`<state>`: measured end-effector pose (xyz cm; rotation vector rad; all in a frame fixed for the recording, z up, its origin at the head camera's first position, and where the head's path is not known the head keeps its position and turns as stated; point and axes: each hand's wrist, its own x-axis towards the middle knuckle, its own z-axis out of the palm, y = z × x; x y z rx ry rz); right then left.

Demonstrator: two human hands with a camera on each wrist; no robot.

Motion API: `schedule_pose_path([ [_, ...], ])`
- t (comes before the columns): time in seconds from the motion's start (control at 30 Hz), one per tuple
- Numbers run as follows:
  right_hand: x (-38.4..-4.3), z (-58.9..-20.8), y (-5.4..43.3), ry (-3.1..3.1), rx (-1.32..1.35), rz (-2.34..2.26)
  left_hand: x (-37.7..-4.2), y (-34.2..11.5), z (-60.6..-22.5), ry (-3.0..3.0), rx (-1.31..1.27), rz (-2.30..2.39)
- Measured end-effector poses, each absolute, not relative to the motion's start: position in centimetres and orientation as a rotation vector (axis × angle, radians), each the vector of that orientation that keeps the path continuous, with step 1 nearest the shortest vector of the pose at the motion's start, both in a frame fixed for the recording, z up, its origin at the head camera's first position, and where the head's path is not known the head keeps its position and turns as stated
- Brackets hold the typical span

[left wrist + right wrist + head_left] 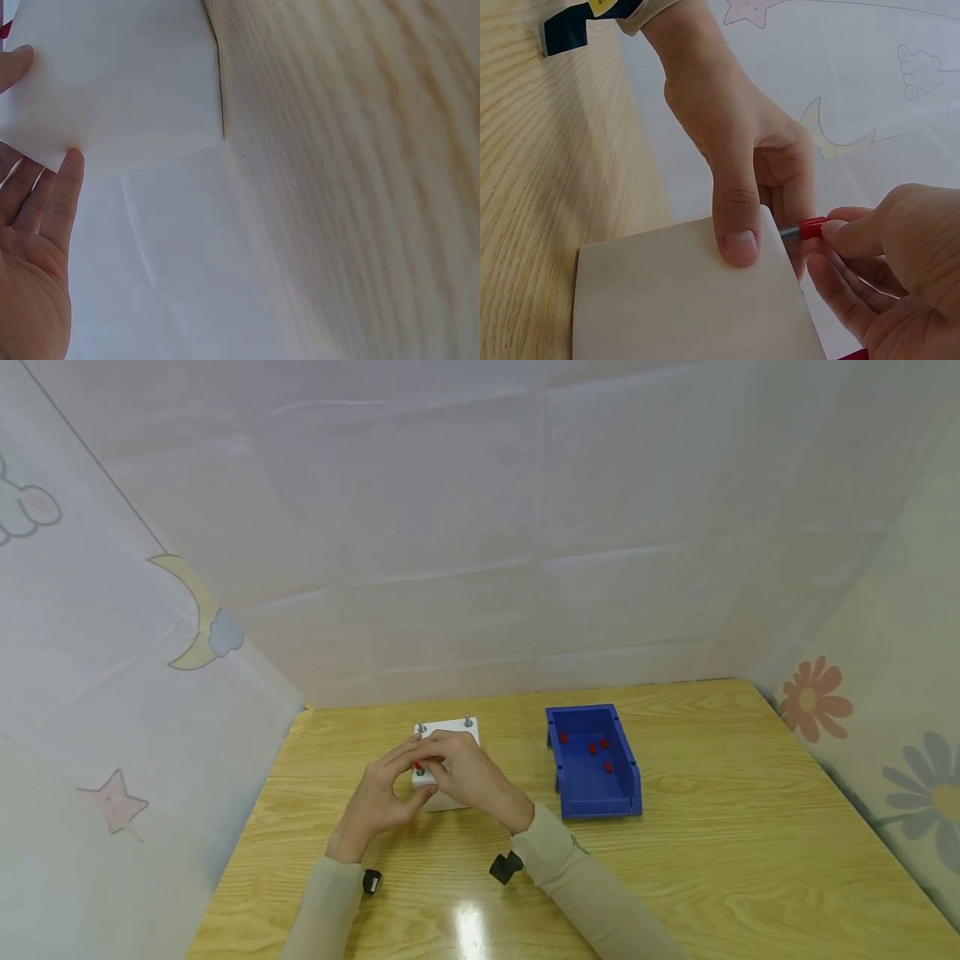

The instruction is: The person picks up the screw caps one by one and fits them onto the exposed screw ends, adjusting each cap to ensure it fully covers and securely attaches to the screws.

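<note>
A white block (457, 725) stands on the table, with metal threaded posts (468, 722) at its visible top corners. My left hand (377, 799) grips the block at its near left corner; in the right wrist view its thumb presses the side face. My right hand (471, 774) reaches over the top. Between its thumb and fingers it pinches a red cap (811, 228) that sits on the end of a threaded post (789, 233). Another bit of red (855, 355) shows at the lower edge of the right wrist view. My right hand covers part of the block's top.
To the right of the block a blue bin (592, 808) holds several small red caps (608, 767). The wooden table (720, 860) meets cloth walls at the back and sides. Black straps (506, 867) hang at both wrists.
</note>
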<state>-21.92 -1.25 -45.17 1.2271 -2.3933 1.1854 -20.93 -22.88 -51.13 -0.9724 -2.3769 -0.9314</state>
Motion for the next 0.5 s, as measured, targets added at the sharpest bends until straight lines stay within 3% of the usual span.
schedule_pose_path([
  [0.5,-21.83,-45.06,-1.32,-2.401,1.225,1.157,-20.93,-22.89,-51.11,-2.391,-0.962,-0.934],
])
